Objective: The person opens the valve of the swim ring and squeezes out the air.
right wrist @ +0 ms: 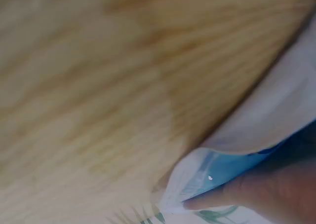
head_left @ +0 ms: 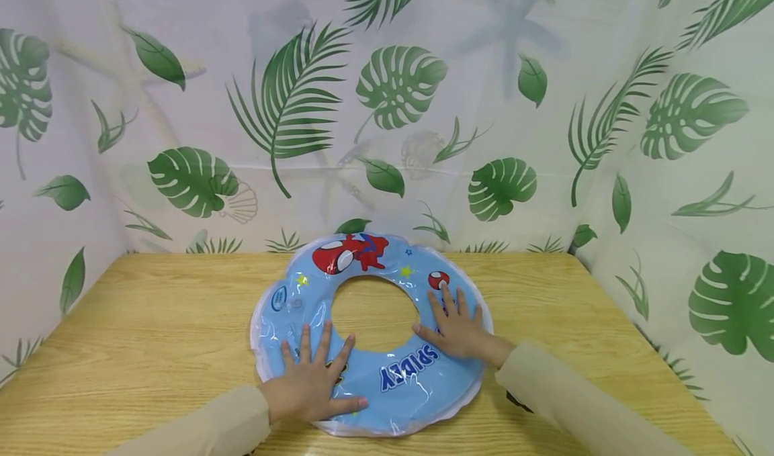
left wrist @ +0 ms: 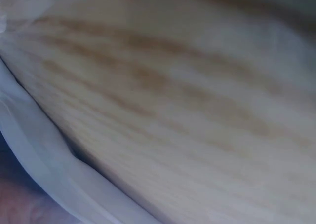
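A blue swim ring (head_left: 417, 399) with a whitish rim, red cartoon figures and "SPIDEY" lettering lies on the wooden table. My left hand (head_left: 311, 382) rests on its near left part, fingers spread and straight. On the right side of the ring, my right hand (head_left: 459, 328) lies with its fingers spread over the print. The left wrist view catches the ring's pale edge (left wrist: 64, 165) beside blurred wood grain. In the right wrist view, part of the hand (right wrist: 276, 194) presses on the blue surface near the whitish rim (right wrist: 266, 115).
The wooden table (head_left: 163, 328) extends to both sides of the ring and shows through its centre hole. A white cloth (head_left: 338, 107) printed with green leaves hangs behind the table and along both sides.
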Available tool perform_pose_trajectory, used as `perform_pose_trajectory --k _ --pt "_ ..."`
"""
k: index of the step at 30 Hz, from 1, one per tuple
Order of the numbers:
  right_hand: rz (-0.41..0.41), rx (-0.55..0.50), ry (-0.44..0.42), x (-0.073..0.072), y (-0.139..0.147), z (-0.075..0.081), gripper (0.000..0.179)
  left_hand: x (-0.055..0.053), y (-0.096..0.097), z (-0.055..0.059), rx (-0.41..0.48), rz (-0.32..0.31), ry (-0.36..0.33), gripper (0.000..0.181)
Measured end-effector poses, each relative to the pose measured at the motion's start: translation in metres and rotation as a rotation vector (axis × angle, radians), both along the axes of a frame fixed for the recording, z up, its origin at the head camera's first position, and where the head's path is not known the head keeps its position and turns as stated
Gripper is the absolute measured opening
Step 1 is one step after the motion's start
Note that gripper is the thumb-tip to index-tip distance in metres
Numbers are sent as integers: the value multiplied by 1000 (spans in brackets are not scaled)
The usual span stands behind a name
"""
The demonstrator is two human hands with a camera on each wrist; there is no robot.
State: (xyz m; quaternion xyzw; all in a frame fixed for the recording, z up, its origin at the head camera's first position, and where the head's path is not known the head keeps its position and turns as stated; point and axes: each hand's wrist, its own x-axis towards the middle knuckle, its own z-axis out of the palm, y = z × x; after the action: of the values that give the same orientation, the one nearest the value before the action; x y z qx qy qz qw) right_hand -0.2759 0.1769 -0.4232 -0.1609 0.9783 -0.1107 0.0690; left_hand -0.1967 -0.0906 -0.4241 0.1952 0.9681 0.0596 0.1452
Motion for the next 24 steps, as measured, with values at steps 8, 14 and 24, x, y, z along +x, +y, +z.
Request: perform_pose_trajectory --k 8,14,24 --pt "3 15 -53 -2 2 -9 81 1 1 2 0 1 -4 98" --pt "10 9 -90 -10 7 -23 89 0 0 3 0 0 -7 98" --pt "5 46 -112 -1 1 -11 83 1 2 9 -22 3 2 97"
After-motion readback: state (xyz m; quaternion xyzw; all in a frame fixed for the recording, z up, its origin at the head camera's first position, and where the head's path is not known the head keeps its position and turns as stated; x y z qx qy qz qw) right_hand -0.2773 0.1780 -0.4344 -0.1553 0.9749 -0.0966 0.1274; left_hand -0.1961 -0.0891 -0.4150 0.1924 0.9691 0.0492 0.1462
